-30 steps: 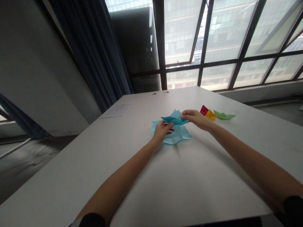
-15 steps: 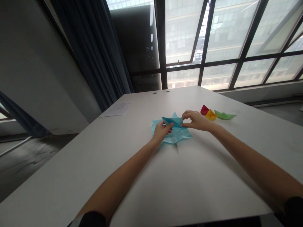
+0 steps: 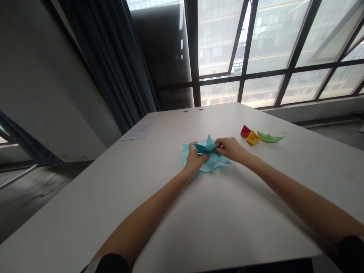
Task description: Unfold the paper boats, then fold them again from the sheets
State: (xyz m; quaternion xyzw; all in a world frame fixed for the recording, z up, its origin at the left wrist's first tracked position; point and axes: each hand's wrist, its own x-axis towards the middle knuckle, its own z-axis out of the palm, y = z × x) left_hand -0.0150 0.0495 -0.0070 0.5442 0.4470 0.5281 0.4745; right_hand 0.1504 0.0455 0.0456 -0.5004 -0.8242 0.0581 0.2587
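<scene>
Both hands hold a light-blue folded paper boat (image 3: 205, 148) with a pointed peak in its middle. My left hand (image 3: 195, 160) grips the boat's left side, fingers behind and thumb in front. At the right end, my right hand (image 3: 231, 148) pinches the paper between thumb and fingers. Beneath the boat a creased light-blue paper sheet (image 3: 217, 163) lies on the table, partly covered by my hands. Whether boat and sheet touch, I cannot tell.
On the white table (image 3: 170, 223), right of my hands, sit a red folded paper (image 3: 245, 131), a yellow folded paper (image 3: 253, 138) and a green paper boat (image 3: 270, 138). A printed sheet (image 3: 139, 131) lies at the left edge. Windows stand behind.
The boat has tilted so that its peak now stands clear above its body. My right hand has closed in on its right end, and my left thumb has shifted slightly right and down.
</scene>
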